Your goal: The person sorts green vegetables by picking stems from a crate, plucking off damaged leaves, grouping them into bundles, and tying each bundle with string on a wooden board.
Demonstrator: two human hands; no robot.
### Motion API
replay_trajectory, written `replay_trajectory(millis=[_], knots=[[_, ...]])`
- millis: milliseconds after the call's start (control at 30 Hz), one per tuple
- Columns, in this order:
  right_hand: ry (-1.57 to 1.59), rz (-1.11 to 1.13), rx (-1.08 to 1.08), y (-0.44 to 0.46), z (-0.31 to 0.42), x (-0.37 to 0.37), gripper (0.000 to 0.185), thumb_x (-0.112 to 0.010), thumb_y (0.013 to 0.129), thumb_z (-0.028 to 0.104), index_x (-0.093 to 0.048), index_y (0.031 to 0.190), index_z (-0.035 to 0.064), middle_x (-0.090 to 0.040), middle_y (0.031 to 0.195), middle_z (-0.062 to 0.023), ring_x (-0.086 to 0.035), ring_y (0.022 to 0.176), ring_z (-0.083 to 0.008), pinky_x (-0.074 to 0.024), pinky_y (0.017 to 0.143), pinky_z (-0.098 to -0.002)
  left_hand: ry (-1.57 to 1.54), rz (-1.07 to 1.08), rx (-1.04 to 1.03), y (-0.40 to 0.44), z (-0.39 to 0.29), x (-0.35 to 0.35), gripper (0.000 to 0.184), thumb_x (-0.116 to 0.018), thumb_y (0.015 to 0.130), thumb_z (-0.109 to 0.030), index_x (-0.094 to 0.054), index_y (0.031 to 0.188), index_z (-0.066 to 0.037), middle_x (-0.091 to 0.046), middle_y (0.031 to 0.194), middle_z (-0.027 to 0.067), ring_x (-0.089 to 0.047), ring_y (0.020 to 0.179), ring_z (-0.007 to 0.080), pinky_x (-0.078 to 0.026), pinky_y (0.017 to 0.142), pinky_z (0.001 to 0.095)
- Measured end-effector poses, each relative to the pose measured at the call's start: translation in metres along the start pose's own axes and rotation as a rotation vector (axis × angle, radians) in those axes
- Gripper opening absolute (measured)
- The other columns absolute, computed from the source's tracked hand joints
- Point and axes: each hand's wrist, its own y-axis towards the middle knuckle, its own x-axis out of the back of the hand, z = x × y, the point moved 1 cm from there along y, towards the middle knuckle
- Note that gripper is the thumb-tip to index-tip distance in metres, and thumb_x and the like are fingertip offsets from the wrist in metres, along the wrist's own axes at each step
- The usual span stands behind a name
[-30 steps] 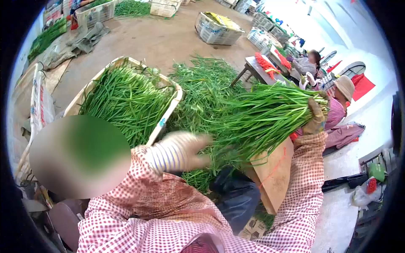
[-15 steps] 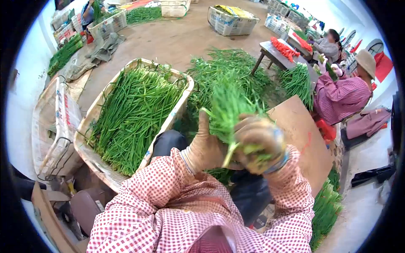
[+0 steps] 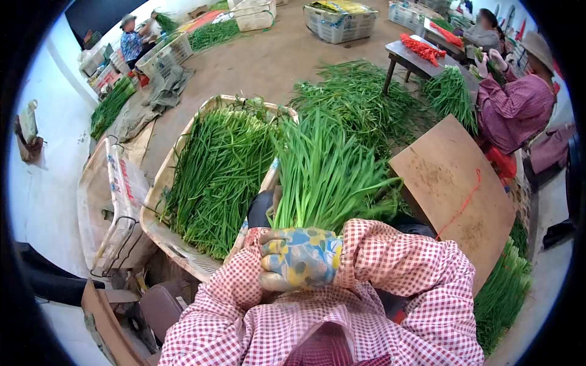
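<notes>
Head camera view showed a bundle [image 3: 317, 183] of long green leaves just right of the filled crate [image 3: 183, 255], stems down and leaf tips fanned upward, with its left edge crossing the crate's right rim in sight. Right of the filled crate, the right hand [image 3: 299, 257], in a blue and yellow patterned glove, lay back outward across the foot of the bundle. Its fingers were side by side and bent; the palm was hidden, so how firmly they closed on the stems could not be told. Between the filled crate and the bundle, only a sliver of the left hand [image 3: 275, 206] showed, and its fingers could not be made out

Long greens [image 3: 223, 177] lay heaped inside the filled crate. Just left of it stood a pale crate [image 3: 97, 213], and beyond its far right corner a leafy heap [image 3: 360, 100] spread over the floor. Well to its right, a brown board [image 3: 455, 177] lay tilted, a red string [image 3: 462, 208] across its face. Far off to the right of the filled crate, a person in a pinkish top [image 3: 513, 113] sat near a table [image 3: 398, 50] bearing red ties [image 3: 422, 49]
</notes>
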Motion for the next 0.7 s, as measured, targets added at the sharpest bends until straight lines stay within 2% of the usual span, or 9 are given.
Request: replay_trajectory(millis=[167, 233, 267, 433, 467, 533, 633, 667, 700], knots=[[-0.049, 0.09, 0.111, 0.002, -0.003, 0.034, 0.047, -0.065, 0.076, 0.031, -0.049, 0.118, 0.017, -0.059, 0.111, -0.0084, -0.058, 0.105, -0.0314, -0.0403, 0.1, -0.0524, -0.211, 0.183, 0.037, 0.03, 0.009, 0.011, 0.075, -0.065, 0.073, -0.05, -0.045, 0.133, -0.009, -0.053, 0.128, 0.0125, -0.052, 0.116, 0.0261, -0.042, 0.101, 0.044], [0.071, -0.071, -0.119, 0.004, 0.02, 0.093, 0.058, -0.076, 0.065, 0.03, -0.054, 0.116, 0.0146, -0.06, 0.105, -0.0109, -0.056, 0.108, -0.0338, -0.042, 0.098, -0.0444, -0.336, 0.322, 0.053, 0.05, 0.014, 0.012, 0.073, -0.067, 0.074, -0.046, -0.045, 0.132, -0.008, -0.054, 0.127, 0.0127, -0.053, 0.115, 0.0261, -0.044, 0.1, 0.044], [0.131, -0.068, -0.235, -0.017, 0.016, 0.103, 0.056, -0.074, 0.072, 0.032, -0.051, 0.119, 0.0109, -0.06, 0.107, -0.0122, -0.058, 0.105, -0.0337, -0.0424, 0.096, -0.046, -0.42, 0.402, 0.063, 0.061, 0.017, 0.012, 0.072, -0.068, 0.074, -0.044, -0.045, 0.132, -0.007, -0.054, 0.126, 0.0128, -0.054, 0.115, 0.0262, -0.044, 0.1, 0.044], [0.548, -0.796, -1.428, -0.167, 0.023, 0.112, 0.069, -0.08, 0.071, 0.036, -0.048, 0.124, 0.0038, -0.059, 0.098, -0.0038, -0.057, 0.098, -0.0205, -0.046, 0.089, -0.0361, -0.416, 0.496, 0.105, 0.088, 0.024, 0.003, 0.068, -0.073, 0.075, -0.034, -0.047, 0.131, -0.005, -0.057, 0.124, 0.0133, -0.057, 0.112, 0.0264, -0.047, 0.097, 0.044], [0.533, -0.826, -1.429, -0.176, 0.017, 0.103, 0.069, -0.08, 0.071, 0.036, -0.048, 0.124, 0.0038, -0.059, 0.098, -0.0038, -0.057, 0.098, -0.0205, -0.046, 0.089, -0.0361, -0.23, 0.407, 0.094, 0.09, 0.023, -0.004, 0.071, -0.075, 0.072, -0.032, -0.047, 0.131, -0.005, -0.058, 0.122, 0.0134, -0.058, 0.11, 0.0267, -0.048, 0.095, 0.0433], [1.037, -0.945, -1.289, -0.176, 0.002, 0.089, 0.089, -0.078, 0.069, 0.051, -0.039, 0.134, 0.0041, -0.057, 0.121, -0.0104, -0.056, 0.108, -0.0257, -0.047, 0.09, -0.0355, 0.147, 0.242, 0.119, 0.094, 0.02, -0.017, 0.077, -0.079, 0.065, -0.027, -0.046, 0.131, -0.003, -0.06, 0.119, 0.0136, -0.06, 0.105, 0.0273, -0.05, 0.091, 0.0419], [0.81, -0.971, -1.012, -0.138, -0.011, 0.112, 0.089, -0.079, 0.07, 0.046, -0.038, 0.137, 0.0055, -0.055, 0.123, -0.0093, -0.054, 0.112, -0.0241, -0.0469, 0.092, -0.0386, 0.429, 0.335, 0.099, 0.117, 0.03, -0.049, 0.076, -0.08, 0.064, -0.018, -0.047, 0.132, -0.004, -0.058, 0.123, 0.0098, -0.056, 0.11, 0.0226, -0.043, 0.096, 0.0361], [0.785, -0.986, -1.002, -0.14, -0.018, 0.11, 0.089, -0.079, 0.07, 0.046, -0.038, 0.137, 0.0055, -0.055, 0.123, -0.0093, -0.054, 0.112, -0.0241, -0.0469, 0.092, -0.0386, 0.709, 0.34, -0.096, 0.137, 0.034, -0.05, 0.085, -0.081, 0.063, -0.02, -0.04, 0.136, -0.004, -0.056, 0.124, 0.0096, -0.054, 0.112, 0.0219, -0.041, 0.098, 0.0356], [0.729, -1.098, -0.939, -0.151, -0.032, 0.105, 0.084, -0.079, 0.07, 0.046, -0.042, 0.133, 0.0051, -0.055, 0.125, -0.0111, -0.055, 0.111, -0.0217, -0.0481, 0.09, -0.0375, 0.721, 0.367, -0.1, 0.148, 0.032, -0.066, 0.085, -0.081, 0.063, -0.02, -0.04, 0.136, -0.004, -0.056, 0.124, 0.0096, -0.054, 0.112, 0.0219, -0.041, 0.098, 0.0356]])
